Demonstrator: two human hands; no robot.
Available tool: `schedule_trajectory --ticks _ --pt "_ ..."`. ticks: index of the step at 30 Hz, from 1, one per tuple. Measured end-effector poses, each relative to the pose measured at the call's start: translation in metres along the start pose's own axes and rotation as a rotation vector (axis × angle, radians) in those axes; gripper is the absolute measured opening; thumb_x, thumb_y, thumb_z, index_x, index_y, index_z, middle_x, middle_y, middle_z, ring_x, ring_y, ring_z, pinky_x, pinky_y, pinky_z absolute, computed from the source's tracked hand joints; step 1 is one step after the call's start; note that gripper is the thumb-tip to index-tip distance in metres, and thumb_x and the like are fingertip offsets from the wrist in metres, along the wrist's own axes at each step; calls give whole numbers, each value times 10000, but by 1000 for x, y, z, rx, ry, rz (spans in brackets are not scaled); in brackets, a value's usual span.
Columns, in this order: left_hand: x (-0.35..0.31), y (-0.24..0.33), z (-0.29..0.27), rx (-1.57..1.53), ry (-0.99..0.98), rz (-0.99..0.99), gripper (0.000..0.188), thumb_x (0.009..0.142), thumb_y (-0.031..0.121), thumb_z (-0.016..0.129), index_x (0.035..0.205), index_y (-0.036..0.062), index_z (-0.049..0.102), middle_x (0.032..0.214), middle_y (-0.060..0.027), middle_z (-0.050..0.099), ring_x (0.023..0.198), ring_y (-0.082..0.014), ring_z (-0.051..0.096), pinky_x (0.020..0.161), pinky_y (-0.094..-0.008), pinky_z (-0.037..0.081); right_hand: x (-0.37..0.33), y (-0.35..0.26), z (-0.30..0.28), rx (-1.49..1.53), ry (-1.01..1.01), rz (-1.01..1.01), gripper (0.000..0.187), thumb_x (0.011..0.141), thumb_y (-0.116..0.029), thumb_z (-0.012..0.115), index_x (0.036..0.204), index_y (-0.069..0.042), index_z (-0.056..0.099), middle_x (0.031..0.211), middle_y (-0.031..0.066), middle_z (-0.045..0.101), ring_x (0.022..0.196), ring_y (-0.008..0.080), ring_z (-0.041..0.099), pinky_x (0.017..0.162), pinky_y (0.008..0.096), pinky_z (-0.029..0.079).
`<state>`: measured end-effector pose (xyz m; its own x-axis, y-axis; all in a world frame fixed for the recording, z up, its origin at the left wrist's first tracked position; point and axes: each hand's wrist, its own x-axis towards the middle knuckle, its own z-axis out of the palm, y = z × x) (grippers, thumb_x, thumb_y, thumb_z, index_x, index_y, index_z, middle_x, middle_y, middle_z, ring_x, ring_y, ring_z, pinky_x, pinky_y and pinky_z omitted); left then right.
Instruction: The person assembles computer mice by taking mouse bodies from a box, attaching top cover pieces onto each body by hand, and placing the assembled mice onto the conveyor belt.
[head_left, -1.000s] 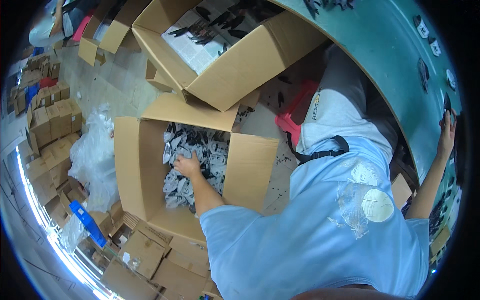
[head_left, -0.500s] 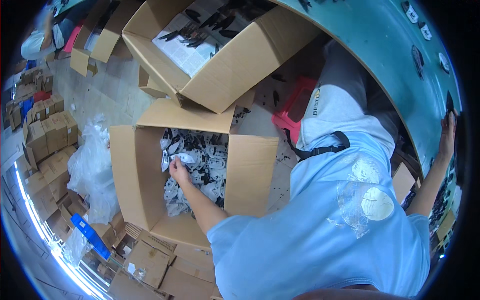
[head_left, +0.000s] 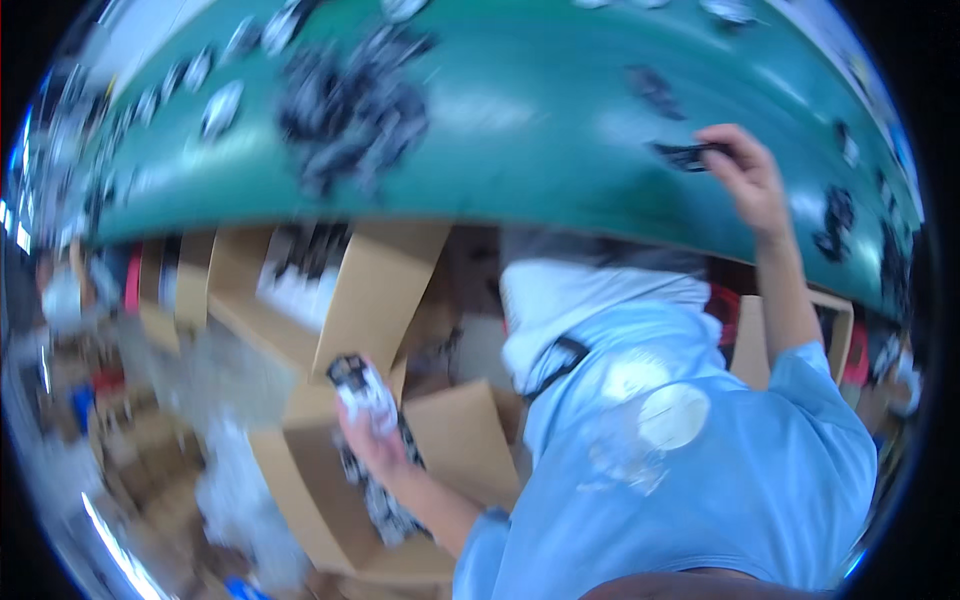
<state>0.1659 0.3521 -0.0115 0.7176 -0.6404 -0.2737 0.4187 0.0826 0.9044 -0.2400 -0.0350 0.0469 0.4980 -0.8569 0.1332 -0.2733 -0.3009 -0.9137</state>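
My left hand [head_left: 376, 448] is above an open cardboard box [head_left: 458, 425], closed around a pale, shiny plastic part with a black end [head_left: 365, 388]. Inside that box lie more white and black parts [head_left: 385, 510], partly hidden by my forearm. Over the green table [head_left: 540, 130], my right hand [head_left: 752, 185] pinches a thin, pointed black plastic piece [head_left: 682, 156] between thumb and fingers. Another dark piece [head_left: 655, 92] lies on the table just beyond it. Motion blur hides the finer shape of both held parts.
A heap of black pieces [head_left: 350, 105] covers part of the table's left half. White-and-black parts [head_left: 222, 108] stand in a curved row at far left. A second carton [head_left: 385, 285] with dark pieces sits below the table edge. Plastic bags [head_left: 245, 490] lie at lower left.
My view has swung toward the table. My left hand has come up out of the box with a pale part. My right hand has moved from the table's far right, now holding a black piece.
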Motion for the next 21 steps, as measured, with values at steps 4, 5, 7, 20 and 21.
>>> schedule_trajectory --ticks 4,5,7,20,21 --pt "31 15 81 405 -172 -8 563 856 15 680 1383 -28 484 1237 -111 615 1120 -184 603 983 -331 483 9 26 -22 40 175 93 222 1001 -110 646 1206 -30 679 1033 -10 674 963 78 601 881 243 480" --pt "41 17 110 418 -216 0 563 856 15 680 1383 -28 484 1237 -111 615 1120 -184 603 983 -331 483 12 35 -29 37 236 88 220 1002 -113 646 1203 -31 681 1040 -11 676 972 76 601 885 243 479" --pt "60 22 153 500 -371 -41 532 851 13 710 1347 -9 518 1216 -92 618 1090 -171 603 982 -318 471 15 48 -45 31 383 81 226 1007 -123 641 1211 -32 678 1047 -9 680 985 74 601 897 240 476" --pt "260 88 147 133 43 426 450 1087 418 487 1306 31 554 1074 -67 674 792 -157 622 562 -252 418 -4 116 -74 6 524 99 261 1029 -105 620 1271 -17 654 1115 -12 655 1033 69 579 945 221 438" --pt "289 92 130 98 116 405 430 1081 412 513 1269 30 576 971 -43 670 676 -122 575 507 -237 356 -4 116 -75 -12 502 109 264 1032 -96 608 1279 -11 650 1161 1 648 1081 78 574 979 229 426"
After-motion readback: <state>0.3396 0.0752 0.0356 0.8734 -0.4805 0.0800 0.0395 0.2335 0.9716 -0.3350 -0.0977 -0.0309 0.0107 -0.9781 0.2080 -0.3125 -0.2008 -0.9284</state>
